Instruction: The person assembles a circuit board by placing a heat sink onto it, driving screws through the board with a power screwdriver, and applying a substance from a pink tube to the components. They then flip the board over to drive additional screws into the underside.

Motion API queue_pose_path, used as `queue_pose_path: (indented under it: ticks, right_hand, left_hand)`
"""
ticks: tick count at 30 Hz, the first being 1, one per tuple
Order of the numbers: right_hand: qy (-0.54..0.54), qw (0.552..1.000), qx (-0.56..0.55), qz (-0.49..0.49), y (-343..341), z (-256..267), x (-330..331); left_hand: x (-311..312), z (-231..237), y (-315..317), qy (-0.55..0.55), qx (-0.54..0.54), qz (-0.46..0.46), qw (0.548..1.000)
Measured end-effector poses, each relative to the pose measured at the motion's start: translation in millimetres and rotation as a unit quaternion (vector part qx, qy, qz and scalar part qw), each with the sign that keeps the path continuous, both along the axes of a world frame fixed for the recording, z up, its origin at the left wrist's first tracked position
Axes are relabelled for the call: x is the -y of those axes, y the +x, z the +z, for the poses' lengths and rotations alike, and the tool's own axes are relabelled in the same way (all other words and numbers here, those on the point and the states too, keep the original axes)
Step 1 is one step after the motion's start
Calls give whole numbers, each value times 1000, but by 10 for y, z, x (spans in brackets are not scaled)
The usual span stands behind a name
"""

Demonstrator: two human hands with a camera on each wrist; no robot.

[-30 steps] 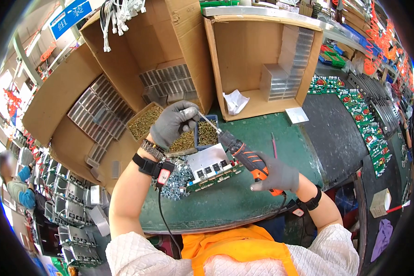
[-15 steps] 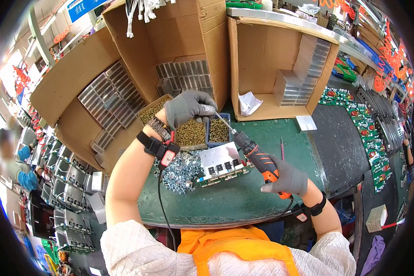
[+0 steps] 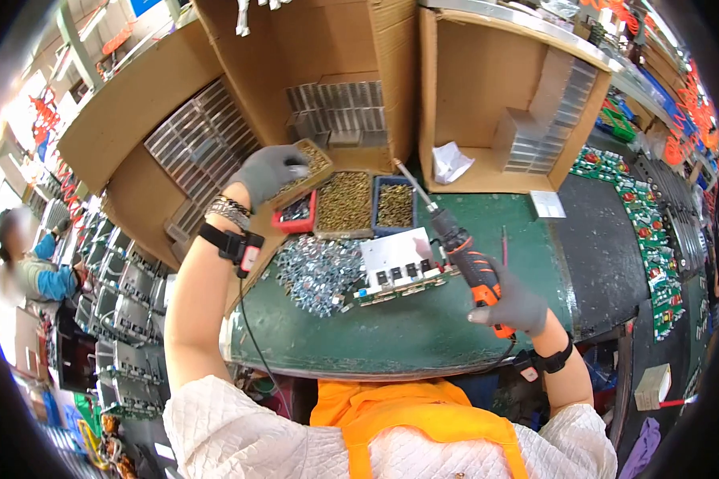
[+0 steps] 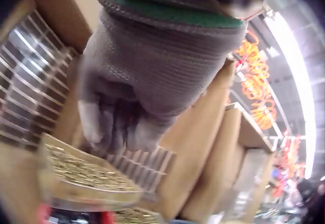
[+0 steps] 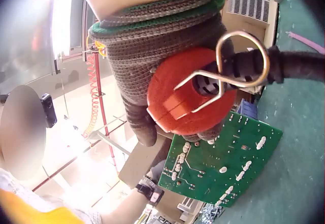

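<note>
In the head view, my gloved right hand (image 3: 521, 305) grips a black and orange electric screwdriver (image 3: 478, 275). Its long bit points up and to the left, with a small brassy tip at the end. The right wrist view shows the screwdriver's orange end cap (image 5: 190, 94) and wire hanging loop. My gloved left hand (image 3: 270, 174) hovers at a cardboard tray of brass screws (image 3: 313, 164), fingers bent loosely downward. Those fingers (image 4: 91, 125) look blurred beside the tray in the left wrist view. A circuit board (image 3: 403, 293) with a metal plate (image 3: 393, 251) rests on the green table.
Small metal clips (image 3: 315, 275) lie heaped left of the board. Behind them stand a red bin (image 3: 282, 227), another screw tray (image 3: 343, 234) and a blue bin (image 3: 395, 231). Large cardboard boxes (image 3: 395, 80) line the back. A screwdriver cord (image 3: 510, 349) hangs near the table edge.
My left hand has left the screwdriver's bit tip and moved left to the screw tray. The screwdriver stays in my right hand, its bit tilted more upright. The head view has shifted.
</note>
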State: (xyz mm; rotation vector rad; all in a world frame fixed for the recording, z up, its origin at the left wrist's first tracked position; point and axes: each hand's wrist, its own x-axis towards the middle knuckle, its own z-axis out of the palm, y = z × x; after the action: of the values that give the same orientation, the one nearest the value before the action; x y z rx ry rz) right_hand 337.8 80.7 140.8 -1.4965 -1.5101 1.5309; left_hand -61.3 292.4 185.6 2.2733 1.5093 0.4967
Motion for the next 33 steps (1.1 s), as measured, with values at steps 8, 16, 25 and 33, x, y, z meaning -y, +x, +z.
queue_pose_path:
  ticks: [8, 16, 25, 33]
  right_hand:
    - [-7, 999, -28, -25, 22, -126, 40]
    - [-3, 996, -69, -57, -60, -91, 90]
    - [31, 990, -101, -89, -24, -291, 142]
    - [27, 961, -250, -117, -220, -537, 283]
  left_hand:
    - [148, -988, -1958, -149, -379, 256, 877]
    - [443, -1509, -2245, -235, -383, 250, 858]
    - [603, -1309, -2146, -123, 135, 353, 918]
    - [896, -308, -326, 18, 332, 109, 937]
